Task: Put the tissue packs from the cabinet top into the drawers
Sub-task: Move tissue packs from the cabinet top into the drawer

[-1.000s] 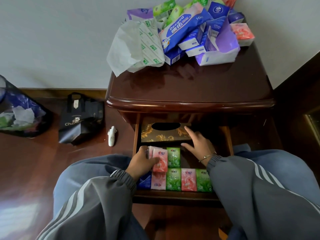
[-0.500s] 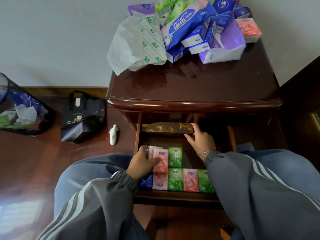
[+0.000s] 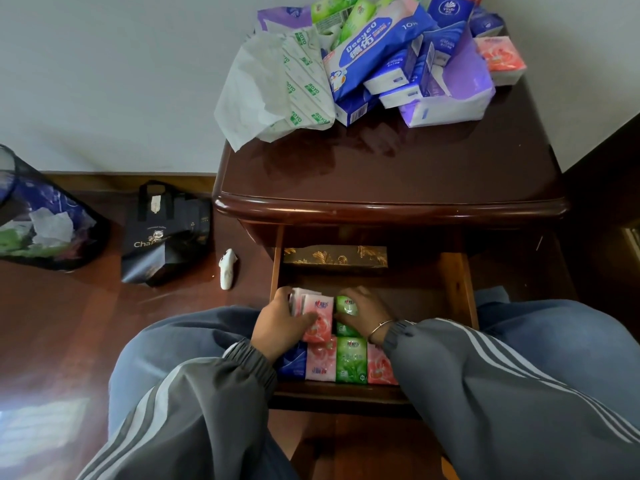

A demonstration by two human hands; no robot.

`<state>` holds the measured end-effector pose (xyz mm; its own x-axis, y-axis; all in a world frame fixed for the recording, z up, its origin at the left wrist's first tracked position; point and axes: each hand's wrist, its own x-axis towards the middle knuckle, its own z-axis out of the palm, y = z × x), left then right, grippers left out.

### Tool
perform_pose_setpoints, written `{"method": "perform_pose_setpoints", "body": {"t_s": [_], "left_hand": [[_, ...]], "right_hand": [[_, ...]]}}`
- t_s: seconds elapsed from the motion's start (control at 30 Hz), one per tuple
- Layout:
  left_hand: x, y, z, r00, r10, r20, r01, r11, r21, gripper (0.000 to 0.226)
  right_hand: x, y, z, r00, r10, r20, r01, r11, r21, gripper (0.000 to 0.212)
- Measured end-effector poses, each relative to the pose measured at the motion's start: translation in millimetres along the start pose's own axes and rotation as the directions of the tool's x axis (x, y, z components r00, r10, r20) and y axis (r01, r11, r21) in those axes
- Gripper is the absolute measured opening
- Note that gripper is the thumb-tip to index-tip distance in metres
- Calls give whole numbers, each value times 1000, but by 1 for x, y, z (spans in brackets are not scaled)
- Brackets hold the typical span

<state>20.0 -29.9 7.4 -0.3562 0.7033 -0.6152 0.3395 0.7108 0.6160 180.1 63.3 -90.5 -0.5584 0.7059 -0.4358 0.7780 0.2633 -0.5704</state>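
Note:
The dark wooden cabinet (image 3: 391,178) has its top drawer (image 3: 457,285) pulled out. Along the drawer's front lies a row of small tissue packs (image 3: 351,363) in blue, pink and green. My left hand (image 3: 280,327) grips a pink tissue pack (image 3: 320,317) in a second row behind them. My right hand (image 3: 363,310) holds a green tissue pack (image 3: 346,304) right beside the pink one. A pile of blue, purple, green and pink tissue packs (image 3: 391,60) sits at the back of the cabinet top.
A brown and gold tissue box (image 3: 336,259) fills the back of the drawer. An empty white-green wrapper (image 3: 273,88) hangs off the cabinet's back left. On the floor to the left are a black bag (image 3: 166,233), a small white object (image 3: 228,268) and a mesh bin (image 3: 41,216).
My right hand left the brown and gold tissue box, which has slid towards the drawer's back, and came forward onto the green pack. My left hand stayed on the pink pack.

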Motion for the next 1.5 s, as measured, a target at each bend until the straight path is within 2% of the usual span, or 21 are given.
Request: {"method": "perform_pose_setpoints", "body": {"t_s": [0.1, 0.5, 0.63, 0.73, 0.83, 0.9, 1.07, 1.2, 1.3, 1.5], "left_hand": [[3, 1, 4, 1000, 24, 15, -24, 1000, 13, 54], [26, 13, 27, 999, 19, 30, -19, 1000, 8, 55], [33, 15, 36, 998, 46, 31, -51, 982, 183, 56], [31, 15, 46, 997, 83, 9, -80, 931, 356, 53], [29, 12, 49, 984, 171, -55, -107, 803, 587, 48], [30, 8, 46, 976, 211, -55, -123, 740, 661, 47], [35, -4, 36, 967, 248, -57, -163, 774, 612, 48], [41, -5, 37, 949, 311, -45, -221, 761, 610, 64], [47, -4, 39, 948, 315, -38, -225, 754, 617, 61], [58, 1, 41, 960, 273, -60, -179, 765, 619, 41]], "right_hand": [[3, 4, -3, 1000, 0, 12, 1, 999, -46, 47], [-4, 28, -16, 998, 60, -19, -59, 997, 43, 49], [-4, 25, -17, 997, 80, -4, -79, 994, 79, 48], [-5, 25, -17, 996, 90, -14, -88, 992, 91, 45], [-7, 26, -15, 996, 89, -20, -88, 993, 78, 46], [-7, 25, -15, 996, 87, -26, -85, 995, 53, 47], [-9, 20, -16, 997, 16, -77, -18, 1000, -25, 44], [-10, 12, -15, 992, 3, -124, -9, 999, -48, 40], [-8, 5, -15, 997, 13, -77, -24, 989, -147, 52], [1, -4, -11, 996, 34, -79, -45, 989, -141, 46]]}}
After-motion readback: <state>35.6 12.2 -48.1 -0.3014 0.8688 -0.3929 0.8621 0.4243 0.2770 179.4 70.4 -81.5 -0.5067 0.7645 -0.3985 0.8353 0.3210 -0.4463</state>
